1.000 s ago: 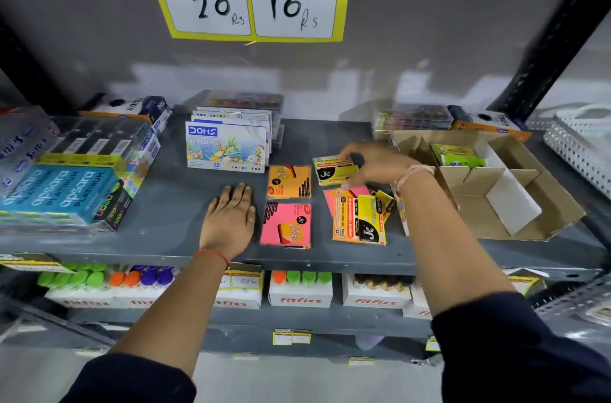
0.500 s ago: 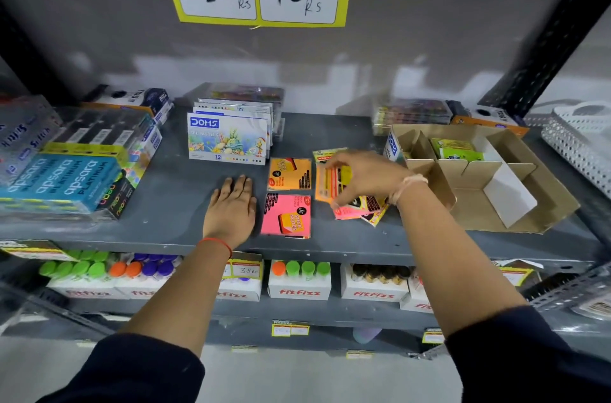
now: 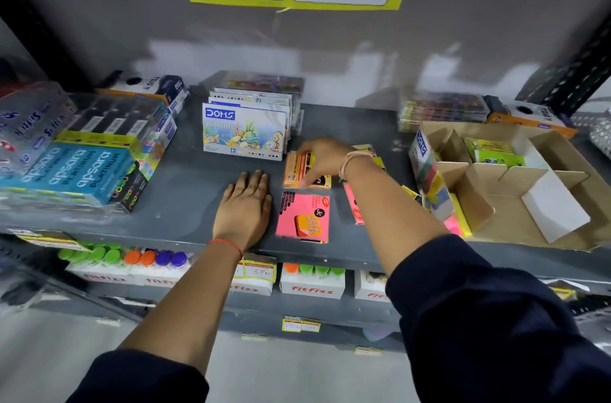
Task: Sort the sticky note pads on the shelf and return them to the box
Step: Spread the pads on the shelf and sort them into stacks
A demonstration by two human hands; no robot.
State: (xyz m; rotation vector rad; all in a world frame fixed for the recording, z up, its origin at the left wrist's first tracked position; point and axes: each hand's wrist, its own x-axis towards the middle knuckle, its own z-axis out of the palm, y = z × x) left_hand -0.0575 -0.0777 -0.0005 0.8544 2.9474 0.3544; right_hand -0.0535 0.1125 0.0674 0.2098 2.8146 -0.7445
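Observation:
My right hand (image 3: pixel 322 158) holds an orange sticky note pad (image 3: pixel 294 168) down on the orange pile at the middle of the grey shelf (image 3: pixel 185 184). Just in front of it lies a pink sticky note pad (image 3: pixel 304 217). Another pink pad (image 3: pixel 353 204) and yellow pads (image 3: pixel 411 194) show partly under my right forearm. My left hand (image 3: pixel 246 204) rests flat on the shelf, left of the pink pad, holding nothing. The open cardboard box (image 3: pixel 562 151) stands at the right with a green pad (image 3: pixel 492 151) inside.
A row of DOMS oil pastel boxes (image 3: pixel 244 131) stands just behind the pads. Apsara and pen packs (image 3: pixel 76 154) fill the left end. Marker packs (image 3: pixel 443 108) lie at the back right. Fitfizz boxes (image 3: pixel 312 283) sit on the lower shelf.
My right hand has carried an orange pad leftward from the mixed heap and set it on the orange pad behind the pink one. My left hand has stayed put.

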